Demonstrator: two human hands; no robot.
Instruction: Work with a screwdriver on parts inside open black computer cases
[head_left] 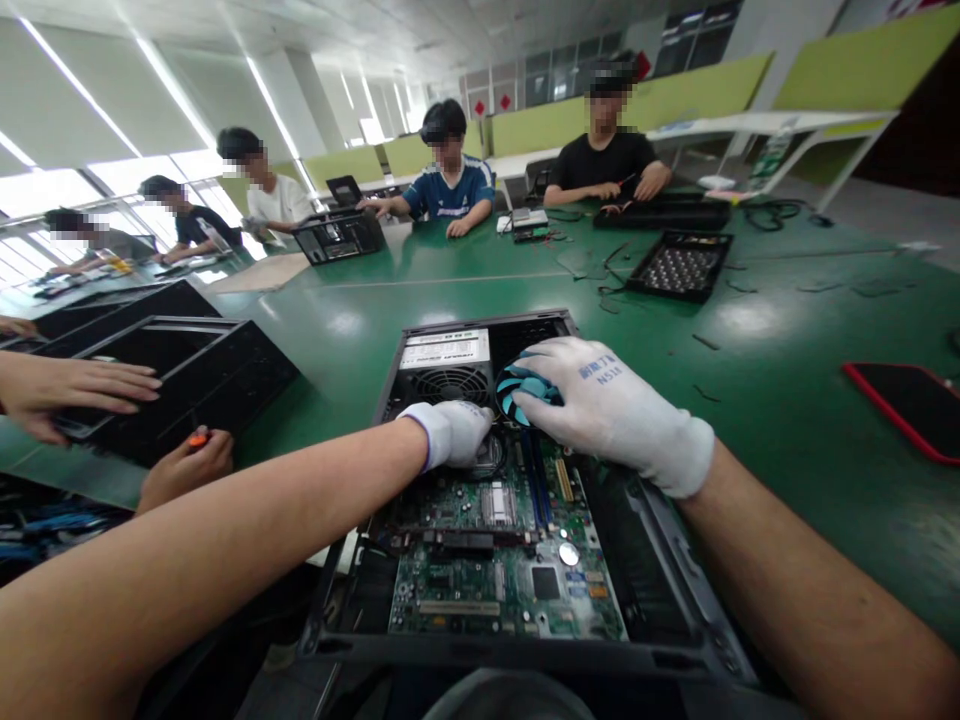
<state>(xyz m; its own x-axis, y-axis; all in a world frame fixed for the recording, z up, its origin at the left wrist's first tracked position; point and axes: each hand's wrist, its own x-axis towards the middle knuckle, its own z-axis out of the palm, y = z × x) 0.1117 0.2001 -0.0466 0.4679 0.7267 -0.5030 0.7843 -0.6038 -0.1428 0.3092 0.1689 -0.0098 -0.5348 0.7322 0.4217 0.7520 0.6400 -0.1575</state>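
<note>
An open computer case [390,655] lies in front of me with a green motherboard [517,570] inside. A power supply [446,350] with a white label and a black fan grille sits at its far left. My right hand [600,395], in a white glove, grips a blue cooling fan [517,380] from above and covers its right side. My left hand [459,432], also gloved, is closed just left of the fan, over the board's far end. Whatever its fingertips pinch, if anything, is hidden.
At left a person's bare hands [97,390] work on another black case [225,375], one holding an orange-handled tool. A phone-like red-edged object [900,405] lies right. Across the green table [337,320], several people work; a perforated black panel [679,265] and loose cables lie there.
</note>
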